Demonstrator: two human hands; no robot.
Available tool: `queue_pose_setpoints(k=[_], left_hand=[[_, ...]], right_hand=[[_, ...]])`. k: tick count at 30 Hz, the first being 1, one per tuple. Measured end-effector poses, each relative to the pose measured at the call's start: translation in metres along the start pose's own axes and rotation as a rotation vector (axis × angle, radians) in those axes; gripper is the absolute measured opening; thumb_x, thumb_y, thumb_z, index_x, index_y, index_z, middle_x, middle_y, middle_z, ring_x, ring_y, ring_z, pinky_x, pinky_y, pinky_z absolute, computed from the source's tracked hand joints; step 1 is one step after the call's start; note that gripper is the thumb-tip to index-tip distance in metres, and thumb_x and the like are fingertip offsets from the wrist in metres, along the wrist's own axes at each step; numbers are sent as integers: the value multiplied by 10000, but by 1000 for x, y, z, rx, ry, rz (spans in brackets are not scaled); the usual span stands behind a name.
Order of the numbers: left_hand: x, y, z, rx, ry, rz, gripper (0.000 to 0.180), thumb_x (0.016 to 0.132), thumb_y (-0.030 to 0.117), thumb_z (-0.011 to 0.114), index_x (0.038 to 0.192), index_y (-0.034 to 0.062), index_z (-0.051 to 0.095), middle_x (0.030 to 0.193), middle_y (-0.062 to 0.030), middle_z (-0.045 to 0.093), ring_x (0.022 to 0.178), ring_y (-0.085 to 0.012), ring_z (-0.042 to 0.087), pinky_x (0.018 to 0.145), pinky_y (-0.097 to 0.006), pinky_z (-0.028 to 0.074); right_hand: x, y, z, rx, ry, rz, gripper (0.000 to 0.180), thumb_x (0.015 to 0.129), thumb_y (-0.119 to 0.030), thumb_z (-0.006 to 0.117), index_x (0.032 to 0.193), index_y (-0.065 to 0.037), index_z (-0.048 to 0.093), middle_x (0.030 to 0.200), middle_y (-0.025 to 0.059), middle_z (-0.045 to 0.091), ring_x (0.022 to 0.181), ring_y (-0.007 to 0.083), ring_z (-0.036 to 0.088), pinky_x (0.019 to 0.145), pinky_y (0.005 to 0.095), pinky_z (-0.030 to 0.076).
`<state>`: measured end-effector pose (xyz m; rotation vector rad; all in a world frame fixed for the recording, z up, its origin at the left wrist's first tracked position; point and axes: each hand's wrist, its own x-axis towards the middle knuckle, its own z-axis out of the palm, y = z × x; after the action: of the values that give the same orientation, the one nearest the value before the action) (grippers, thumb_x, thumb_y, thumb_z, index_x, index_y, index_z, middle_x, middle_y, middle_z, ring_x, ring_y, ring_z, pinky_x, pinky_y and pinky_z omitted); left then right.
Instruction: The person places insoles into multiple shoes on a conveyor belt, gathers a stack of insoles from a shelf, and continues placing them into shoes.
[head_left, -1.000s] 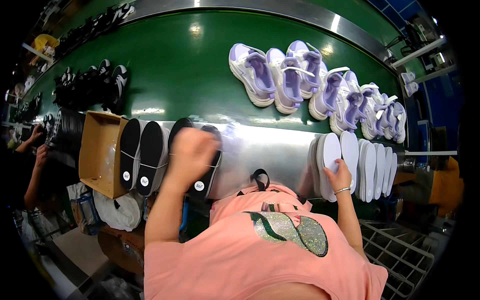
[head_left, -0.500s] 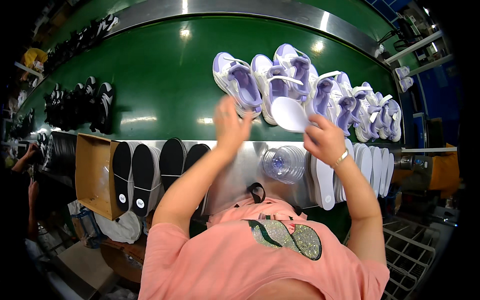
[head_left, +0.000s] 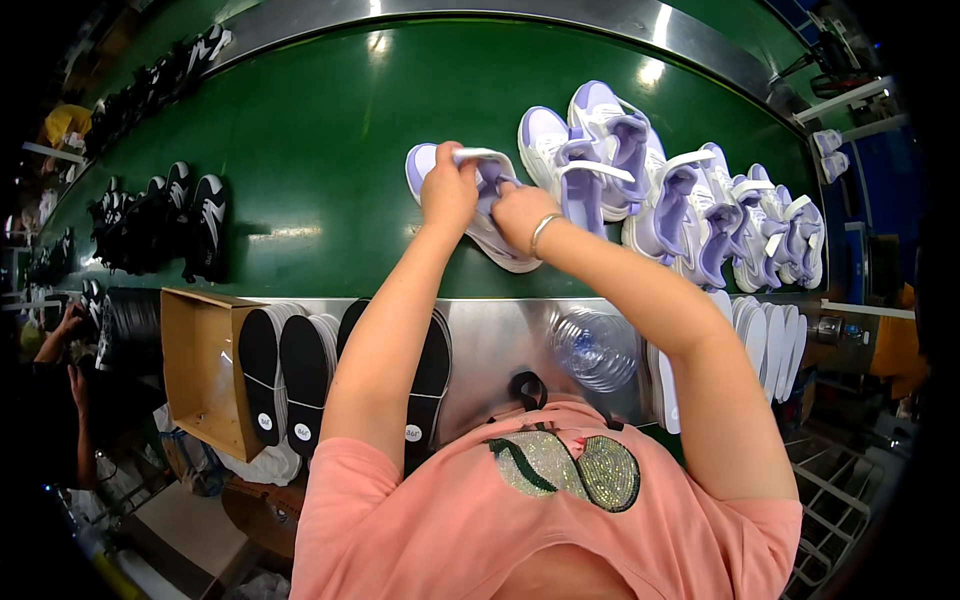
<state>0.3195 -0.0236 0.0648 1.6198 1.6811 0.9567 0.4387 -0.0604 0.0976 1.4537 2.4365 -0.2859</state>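
A white and lilac sneaker (head_left: 490, 238) lies on the green conveyor belt, apart from the row to its right. My left hand (head_left: 447, 190) is closed on its upper near the toe side, with the white tongue strap raised beside the fingers. My right hand (head_left: 526, 215) is closed at the shoe's opening, its fingertips sunk inside. Whatever they hold is hidden, and the white insole seen earlier does not show. Closest on the right stands another white and lilac sneaker (head_left: 540, 140), one of several pairs.
Bundled black insoles (head_left: 262, 365) and an open cardboard box (head_left: 205, 375) sit on the near metal ledge at left. Clear round plastic pieces (head_left: 595, 348) and stacked white insoles (head_left: 662, 388) lie right of them. Black shoes (head_left: 207, 230) stand farther left on the belt.
My right hand has moved left with the white insole, which is now out of sight, to the sneaker's opening. My left hand has taken hold of the sneaker, now separated from the row.
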Motion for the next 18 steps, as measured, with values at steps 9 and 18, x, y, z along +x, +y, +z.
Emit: queue_pose_setpoints(k=[9,18], left_hand=[[-7,-22,-6,-44,-27,-143,382,754,96,518,1094,18,361,877,-235,571,830,-380,556,694,-391,442],[-30,-3,-14,-310,-156,-86,724,610,-93,516,1233,80,190,1006,-195,523,939,-311,532,800,-331,420]], right_hand=[[-45,-7,-49,-73,-249,96,251,703,-239,569,888,-71,586,902,128,578,839,270,560,677,354,445],[16,-11,10,126,-121,-33,145,686,-79,519,793,-43,609,882,175,579,797,297,580,677,367,475]])
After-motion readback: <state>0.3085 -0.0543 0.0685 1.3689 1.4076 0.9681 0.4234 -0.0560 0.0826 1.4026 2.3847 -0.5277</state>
